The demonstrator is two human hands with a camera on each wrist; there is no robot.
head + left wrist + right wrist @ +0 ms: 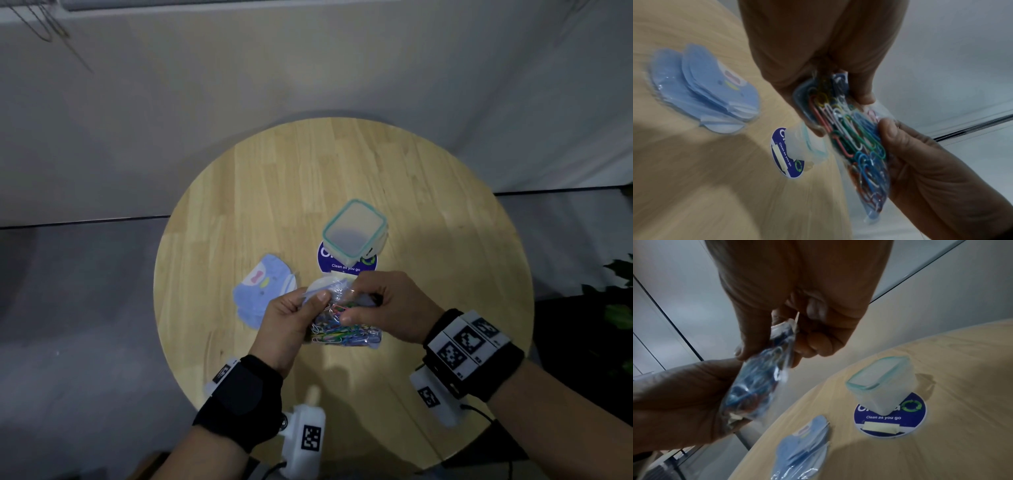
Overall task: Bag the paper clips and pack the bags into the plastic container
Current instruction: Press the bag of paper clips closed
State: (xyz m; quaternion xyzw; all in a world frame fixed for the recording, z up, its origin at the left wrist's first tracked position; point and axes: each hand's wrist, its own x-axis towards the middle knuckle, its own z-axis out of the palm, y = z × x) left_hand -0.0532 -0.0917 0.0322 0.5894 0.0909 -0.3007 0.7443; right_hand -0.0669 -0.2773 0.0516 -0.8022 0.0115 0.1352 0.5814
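Across the upper half of the head view runs a pale wall (308, 61), meeting a grey floor (75, 308) at a dark line on the left and right. Below it, filling the middle of the frame, stands a round table (267, 192) of light wood strips, with dark green leaves (620, 294) showing at the right edge.

On the table, a little above the frame's centre, stands the plastic container (354, 231), clear-walled with a teal rim and its lid on; whether the clips are latched cannot be told. It sits on the upper part of a round blue sticker (346, 265) that reads "Clean as you go" and has a strip of pale tape across it. Left of the sticker, apart from it, lies a fanned pile of small light-blue bags (262, 291) printed with a pink and a yellow mark.

Just below the sticker in the head view, both hands hold up a clear bag (342, 322) above the table. It is packed with paper clips (855, 138) in red, green, blue, white, yellow and pink, lying mostly lengthwise in the bag. The left hand (291, 325) grips the bag's left side, thumb on top and fingers (863, 91) curled underneath. The right hand (390, 305) pinches the bag's upper end between thumb and curled fingers (818, 344). Both wrists wear black bands carrying white blocks with square black-and-white markers.
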